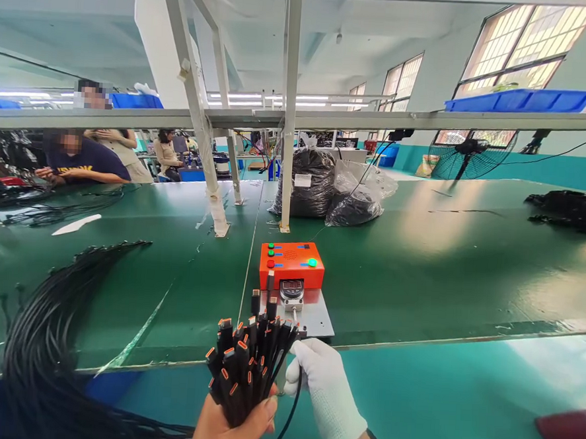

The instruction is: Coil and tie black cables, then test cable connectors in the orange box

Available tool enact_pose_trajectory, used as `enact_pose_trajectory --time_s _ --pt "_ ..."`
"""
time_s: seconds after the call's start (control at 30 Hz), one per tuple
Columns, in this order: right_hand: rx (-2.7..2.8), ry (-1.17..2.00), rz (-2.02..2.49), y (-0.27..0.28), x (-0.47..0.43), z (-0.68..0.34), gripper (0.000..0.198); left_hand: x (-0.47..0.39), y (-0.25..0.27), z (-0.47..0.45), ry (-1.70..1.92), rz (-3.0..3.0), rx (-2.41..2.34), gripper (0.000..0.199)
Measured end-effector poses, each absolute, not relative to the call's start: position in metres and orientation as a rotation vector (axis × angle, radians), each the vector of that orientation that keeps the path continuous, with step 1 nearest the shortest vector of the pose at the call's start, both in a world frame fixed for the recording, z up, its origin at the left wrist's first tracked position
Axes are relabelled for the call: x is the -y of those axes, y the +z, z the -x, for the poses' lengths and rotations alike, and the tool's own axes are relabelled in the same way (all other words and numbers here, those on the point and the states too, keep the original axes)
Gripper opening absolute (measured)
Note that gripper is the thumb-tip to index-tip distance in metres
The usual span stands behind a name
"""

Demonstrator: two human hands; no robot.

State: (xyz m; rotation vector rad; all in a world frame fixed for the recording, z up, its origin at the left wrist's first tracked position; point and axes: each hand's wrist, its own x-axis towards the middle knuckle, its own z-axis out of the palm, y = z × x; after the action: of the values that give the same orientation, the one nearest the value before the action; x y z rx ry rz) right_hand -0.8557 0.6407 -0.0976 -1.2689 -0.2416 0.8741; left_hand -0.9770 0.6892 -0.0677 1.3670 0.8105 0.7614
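My bare left hand [241,425] is wrapped round a bunch of black USB cables [238,365], their plugs pointing up and many tipped with orange. Beside it, my right hand [319,380], in a white knitted glove, pinches one black cable [291,415] close to its plug end. That cable's end is at the front of a metal plate [319,314] carrying a small digital gauge [292,291]; whether it touches the gauge tip I cannot tell. Behind the gauge stands an orange box [293,262] with a lit green button and a red one.
A long bundle of black cables [42,336] hangs over the bench edge at left. Plastic bags of black parts [312,184] stand behind shelf posts [290,113]. More black cables [571,210] lie far right, near a fan [470,154]. Co-workers sit and stand at far left.
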Motion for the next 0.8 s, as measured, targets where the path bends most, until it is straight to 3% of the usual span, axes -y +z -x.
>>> enact_pose_trajectory --time_s 0.07,0.23,0.47,0.57,0.67,0.8 --pt "0.207 0.895 1.280 -0.100 -0.644 0.854 0.024 -0.689 -0.068 0.977 0.762 -1.323 -0.817 0.028" --pt "0.180 0.924 1.305 -0.103 -0.651 0.849 0.022 -0.694 -0.068 0.978 0.716 -1.289 -0.819 0.054" --pt "0.322 1.019 1.396 -0.114 -0.639 0.858 0.018 -0.700 -0.061 0.976 0.719 -1.319 -0.709 0.039" --pt "0.588 0.807 1.640 -0.119 -0.624 0.867 0.012 -0.699 -0.058 0.972 0.689 -1.295 -0.607 0.021" --pt "0.620 0.398 1.661 -0.101 -0.610 0.873 0.029 -0.697 -0.055 0.971 0.622 -1.284 -0.581 0.022" --pt "0.551 0.530 1.432 -0.062 -0.604 0.875 0.037 -0.695 -0.052 0.970 0.511 -1.326 -0.588 0.044"
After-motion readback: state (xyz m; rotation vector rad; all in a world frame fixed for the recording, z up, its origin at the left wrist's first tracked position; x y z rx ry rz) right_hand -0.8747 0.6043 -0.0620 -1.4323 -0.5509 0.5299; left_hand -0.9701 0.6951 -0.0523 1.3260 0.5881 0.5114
